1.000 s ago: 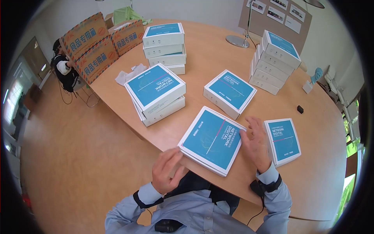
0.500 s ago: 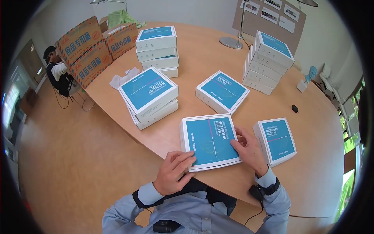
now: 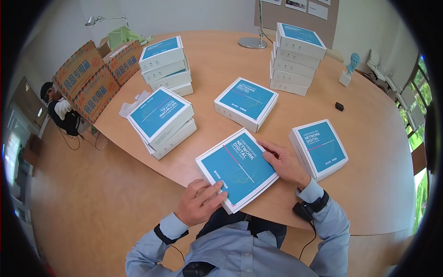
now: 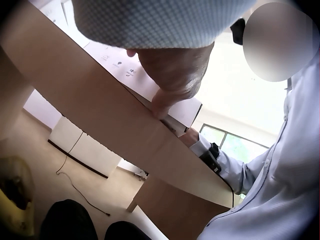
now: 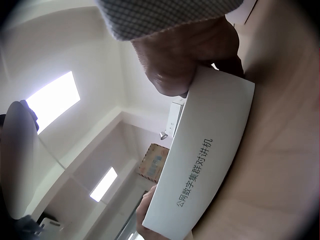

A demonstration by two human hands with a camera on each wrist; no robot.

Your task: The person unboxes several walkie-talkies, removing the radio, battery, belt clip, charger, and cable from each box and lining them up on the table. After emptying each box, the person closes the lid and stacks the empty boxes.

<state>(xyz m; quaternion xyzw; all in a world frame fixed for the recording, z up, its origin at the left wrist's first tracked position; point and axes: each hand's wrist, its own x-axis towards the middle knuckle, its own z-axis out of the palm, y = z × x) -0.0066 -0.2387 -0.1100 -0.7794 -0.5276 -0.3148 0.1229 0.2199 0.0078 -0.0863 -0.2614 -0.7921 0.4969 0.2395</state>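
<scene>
In the head view a white box with a blue lid [image 3: 237,168] lies turned at an angle at the table's near edge. The left hand [image 3: 196,203] rests its fairly straight fingers on the box's lower-left edge. At the right corner the right hand [image 3: 286,165] holds the box, thumb on the lid and fingers at the side. In the left wrist view the left hand [image 4: 172,72] touches the box side [image 4: 117,65]. The right wrist view has the right hand [image 5: 190,55] at one end of the printed side [image 5: 200,150]; its fingertips are partly hidden.
Another blue-lidded box [image 3: 320,147] lies right, one [image 3: 247,102] behind. Box stacks stand at left [image 3: 159,115], back left [image 3: 161,55] and back right [image 3: 297,55]. Also on the table are a lamp base [image 3: 252,43], a small black object [image 3: 339,106] and large cartons [image 3: 94,94]. A person [image 3: 64,111] sits beyond.
Between the hands the box has rotated, its lettering now toward the upper part of the lid. The left fingers have come further onto the lid. The head view has shifted.
</scene>
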